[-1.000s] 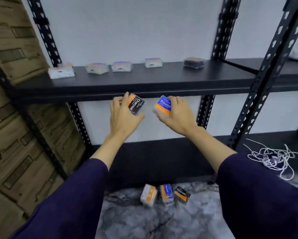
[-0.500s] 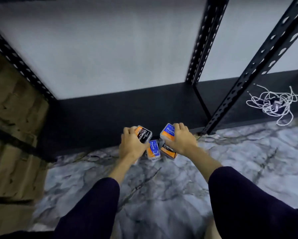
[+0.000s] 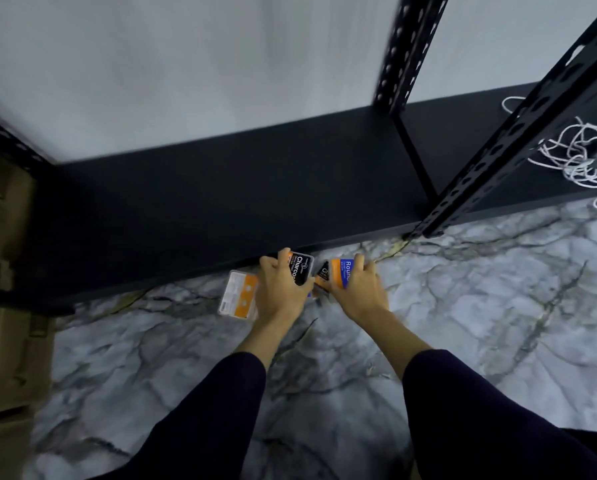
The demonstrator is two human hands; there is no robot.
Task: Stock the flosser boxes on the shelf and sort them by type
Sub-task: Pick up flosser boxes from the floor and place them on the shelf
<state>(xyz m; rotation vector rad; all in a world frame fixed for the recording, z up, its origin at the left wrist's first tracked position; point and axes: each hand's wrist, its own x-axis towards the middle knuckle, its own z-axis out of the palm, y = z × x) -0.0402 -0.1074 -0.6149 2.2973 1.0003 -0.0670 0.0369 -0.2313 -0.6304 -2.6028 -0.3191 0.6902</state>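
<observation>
- Down on the marble floor (image 3: 463, 306), just in front of the bottom shelf (image 3: 221, 202), both hands are full.
- Left hand (image 3: 278, 292) grips the black Charcoal box (image 3: 300, 273); right hand (image 3: 357, 292) grips the blue Round box (image 3: 342, 277).
- A white-orange box (image 3: 239, 299) and a dark box (image 3: 323, 273) lie on the floor beside them.
- Judgement: gather each loose box with a spare finger pinch, matching type to type, without loosening either grip.

Black box (image 3: 301, 271): "Charcoa…"; blue box (image 3: 342, 276): "Roun…".

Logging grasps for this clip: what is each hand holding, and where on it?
Left hand grips the Charcoal flosser box by its lower end; right hand grips the Round flosser box across its lower half.
</observation>
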